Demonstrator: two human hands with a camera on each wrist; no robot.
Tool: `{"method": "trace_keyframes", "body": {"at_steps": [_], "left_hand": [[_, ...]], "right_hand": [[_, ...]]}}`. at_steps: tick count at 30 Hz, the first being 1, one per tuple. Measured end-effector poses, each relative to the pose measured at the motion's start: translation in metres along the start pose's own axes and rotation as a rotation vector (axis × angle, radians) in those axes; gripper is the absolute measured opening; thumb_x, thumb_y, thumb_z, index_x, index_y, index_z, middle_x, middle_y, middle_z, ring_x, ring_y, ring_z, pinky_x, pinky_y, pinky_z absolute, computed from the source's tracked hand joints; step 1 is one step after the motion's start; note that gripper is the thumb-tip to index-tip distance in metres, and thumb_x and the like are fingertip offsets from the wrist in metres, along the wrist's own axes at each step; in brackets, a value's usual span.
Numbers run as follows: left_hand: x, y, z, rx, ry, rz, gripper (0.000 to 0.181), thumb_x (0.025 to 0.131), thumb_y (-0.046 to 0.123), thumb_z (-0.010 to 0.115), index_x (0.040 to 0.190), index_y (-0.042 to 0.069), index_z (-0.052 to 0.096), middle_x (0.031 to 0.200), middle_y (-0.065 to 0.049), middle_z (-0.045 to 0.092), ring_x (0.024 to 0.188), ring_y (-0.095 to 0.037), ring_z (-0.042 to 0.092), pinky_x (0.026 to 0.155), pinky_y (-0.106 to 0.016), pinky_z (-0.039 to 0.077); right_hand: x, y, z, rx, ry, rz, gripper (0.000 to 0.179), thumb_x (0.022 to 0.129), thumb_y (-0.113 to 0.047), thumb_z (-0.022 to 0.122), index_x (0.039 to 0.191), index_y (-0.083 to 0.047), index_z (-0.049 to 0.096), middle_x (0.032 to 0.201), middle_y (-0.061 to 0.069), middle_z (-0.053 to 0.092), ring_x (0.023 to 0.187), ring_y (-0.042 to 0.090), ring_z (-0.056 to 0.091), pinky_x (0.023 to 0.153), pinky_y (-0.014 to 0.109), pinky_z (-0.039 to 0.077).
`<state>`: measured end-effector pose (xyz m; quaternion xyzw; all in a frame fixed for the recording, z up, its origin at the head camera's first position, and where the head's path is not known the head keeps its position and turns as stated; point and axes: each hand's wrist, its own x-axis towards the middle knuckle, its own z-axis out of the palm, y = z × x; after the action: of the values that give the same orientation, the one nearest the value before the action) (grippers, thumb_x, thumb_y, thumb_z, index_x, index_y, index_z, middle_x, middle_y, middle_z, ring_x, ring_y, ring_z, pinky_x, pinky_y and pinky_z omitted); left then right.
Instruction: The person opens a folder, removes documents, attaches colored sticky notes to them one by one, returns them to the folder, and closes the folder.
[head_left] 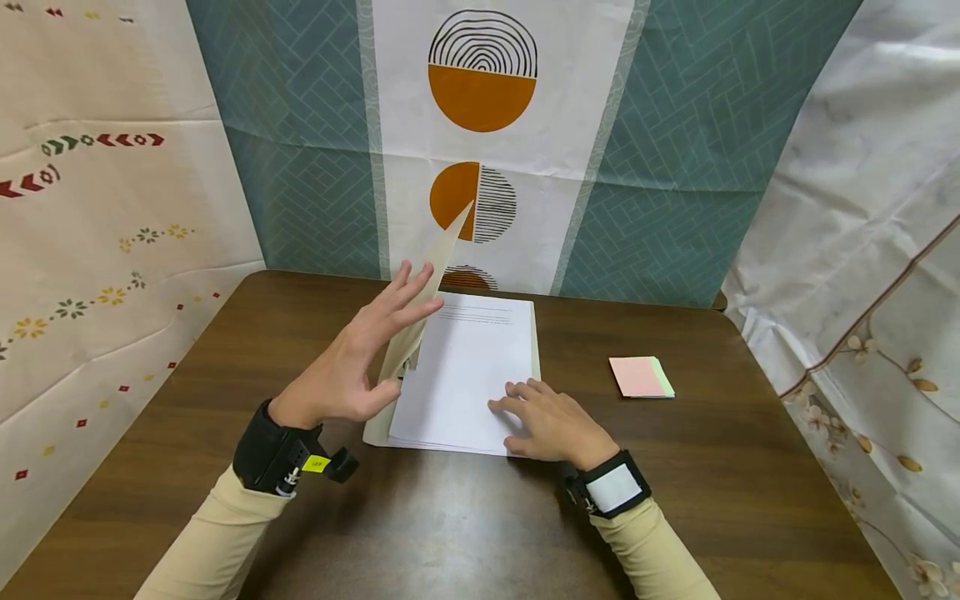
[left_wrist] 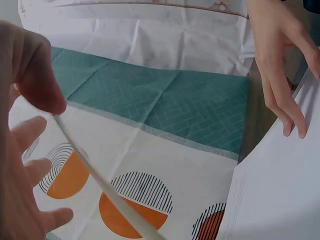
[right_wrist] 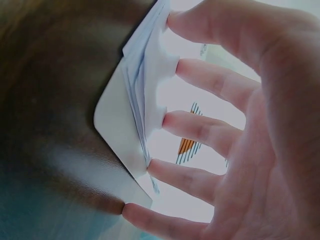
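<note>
A cream file folder (head_left: 377,435) lies open on the table, its cover (head_left: 448,242) raised nearly upright on the left. White printed sheets (head_left: 468,367) lie inside, with a small metal fastener (head_left: 406,367) by the fold. My left hand (head_left: 352,358) is beside the raised cover, fingers spread and thumb apart. In the left wrist view the cover's thin edge (left_wrist: 107,187) runs up to the thumb tip; a firm grip is not visible. My right hand (head_left: 551,423) rests its spread fingertips on the sheets near their right edge, and one finger (right_wrist: 165,220) reaches the tabletop.
A pad of pink and green sticky notes (head_left: 639,377) lies to the right on the brown wooden table (head_left: 465,533). Patterned cloths hang behind it, the teal and white one (head_left: 300,167) at the back, and others along both sides.
</note>
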<state>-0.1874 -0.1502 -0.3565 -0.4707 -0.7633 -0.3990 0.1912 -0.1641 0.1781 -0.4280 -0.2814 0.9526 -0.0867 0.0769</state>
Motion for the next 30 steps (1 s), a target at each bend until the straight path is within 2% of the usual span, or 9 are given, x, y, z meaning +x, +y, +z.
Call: {"method": "trace_keyframes", "body": {"at_steps": [5, 9, 16, 21, 30], "left_hand": [[0.0007, 0.0037, -0.0010, 0.028, -0.019, -0.005, 0.089, 0.074, 0.005, 0.053, 0.163, 0.015, 0.058, 0.185, -0.009, 0.036, 0.176, -0.048, 0.021, 0.129, -0.084, 0.027], [0.0004, 0.0049, -0.0018, 0.014, -0.039, -0.027, 0.087, 0.073, 0.005, 0.053, 0.159, 0.013, 0.060, 0.183, -0.012, 0.040, 0.174, -0.053, 0.023, 0.129, -0.082, 0.029], [0.0012, 0.0047, -0.0034, 0.017, -0.041, -0.037, 0.086, 0.073, 0.005, 0.053, 0.159, 0.014, 0.061, 0.183, -0.011, 0.041, 0.174, -0.053, 0.024, 0.128, -0.082, 0.030], [0.0016, 0.0057, -0.0051, 0.013, -0.039, -0.029, 0.085, 0.073, 0.005, 0.053, 0.157, 0.013, 0.061, 0.182, -0.012, 0.043, 0.174, -0.053, 0.025, 0.128, -0.081, 0.031], [-0.0002, 0.0061, -0.0070, 0.016, -0.029, -0.013, 0.084, 0.074, 0.007, 0.053, 0.157, 0.012, 0.062, 0.182, -0.013, 0.043, 0.175, -0.050, 0.025, 0.128, -0.078, 0.035]], "right_hand": [[0.0026, -0.0017, 0.0002, -0.002, -0.007, 0.001, 0.053, 0.099, -0.030, 0.086, 0.150, -0.022, 0.073, 0.162, 0.017, 0.065, 0.150, 0.043, 0.059, 0.106, 0.066, 0.061], [0.0039, -0.0017, 0.0015, -0.003, -0.010, 0.004, 0.053, 0.099, -0.030, 0.086, 0.149, -0.022, 0.074, 0.162, 0.017, 0.066, 0.148, 0.043, 0.060, 0.105, 0.066, 0.061], [0.0043, -0.0015, 0.0010, 0.009, -0.004, 0.013, 0.054, 0.098, -0.030, 0.086, 0.149, -0.022, 0.074, 0.163, 0.018, 0.065, 0.149, 0.047, 0.058, 0.106, 0.069, 0.060], [0.0044, -0.0014, 0.0003, 0.002, 0.006, -0.003, 0.054, 0.097, -0.029, 0.087, 0.148, -0.021, 0.075, 0.161, 0.018, 0.067, 0.147, 0.045, 0.060, 0.103, 0.068, 0.061], [0.0013, -0.0048, 0.0009, 0.003, 0.001, 0.008, 0.054, 0.096, -0.029, 0.087, 0.148, -0.020, 0.074, 0.160, 0.018, 0.066, 0.150, 0.051, 0.058, 0.102, 0.074, 0.059]]}}
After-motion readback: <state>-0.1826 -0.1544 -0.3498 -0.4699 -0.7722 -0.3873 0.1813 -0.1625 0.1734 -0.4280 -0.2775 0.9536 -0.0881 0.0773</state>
